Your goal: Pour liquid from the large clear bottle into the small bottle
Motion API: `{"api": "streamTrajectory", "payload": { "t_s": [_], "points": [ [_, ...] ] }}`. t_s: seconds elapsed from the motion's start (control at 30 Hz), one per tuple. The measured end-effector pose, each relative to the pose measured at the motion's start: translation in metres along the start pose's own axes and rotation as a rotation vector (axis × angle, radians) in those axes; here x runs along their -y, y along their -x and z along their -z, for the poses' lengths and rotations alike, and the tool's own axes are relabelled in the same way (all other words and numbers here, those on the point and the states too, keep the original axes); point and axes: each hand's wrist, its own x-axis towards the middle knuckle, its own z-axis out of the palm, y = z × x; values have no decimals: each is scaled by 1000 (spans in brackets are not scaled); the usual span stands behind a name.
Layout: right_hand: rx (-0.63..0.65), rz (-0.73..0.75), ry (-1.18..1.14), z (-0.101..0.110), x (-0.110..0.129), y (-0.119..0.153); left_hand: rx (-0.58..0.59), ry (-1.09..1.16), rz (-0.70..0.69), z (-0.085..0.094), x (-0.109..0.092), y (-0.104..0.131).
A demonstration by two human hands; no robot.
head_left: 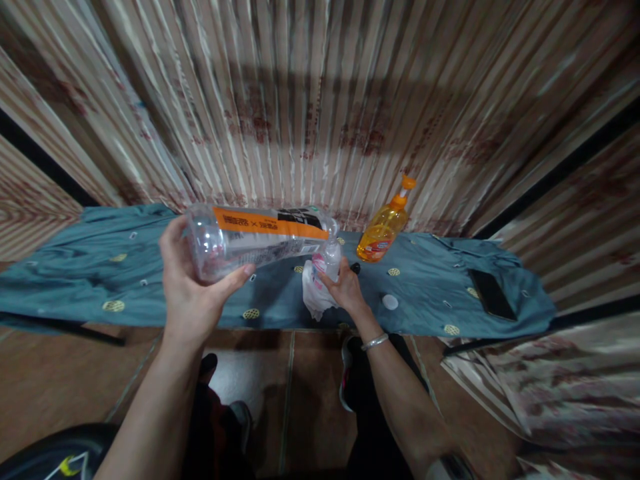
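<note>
My left hand (193,283) is wrapped round the base of a large clear bottle (260,241) with an orange and black label. The bottle lies tilted nearly sideways, its neck pointing right. Its mouth meets the top of a small clear bottle (331,257). My right hand (345,287) grips that small bottle, which looks upright. A white cloth or bag (317,293) with pink marks is beside and partly behind the small bottle. Whether liquid passes between the bottles is too unclear to tell.
An orange pump bottle (383,230) stands right of my hands, near the curtain (310,120). A white cap (390,302), a small black object (355,268) and a black phone (491,294) lie on the teal cloth-covered table (135,287).
</note>
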Motion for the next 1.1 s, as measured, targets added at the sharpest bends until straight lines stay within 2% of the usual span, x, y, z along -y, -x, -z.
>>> {"api": "streamTrajectory", "payload": {
  "t_s": [0.3, 1.1],
  "points": [
    [12, -29, 11, 2, 5, 1, -7, -30, -1, 0, -1, 0],
    [0, 8, 5, -1, 0, 0, -8, -40, 29, -1, 1, -2]
  ]
}}
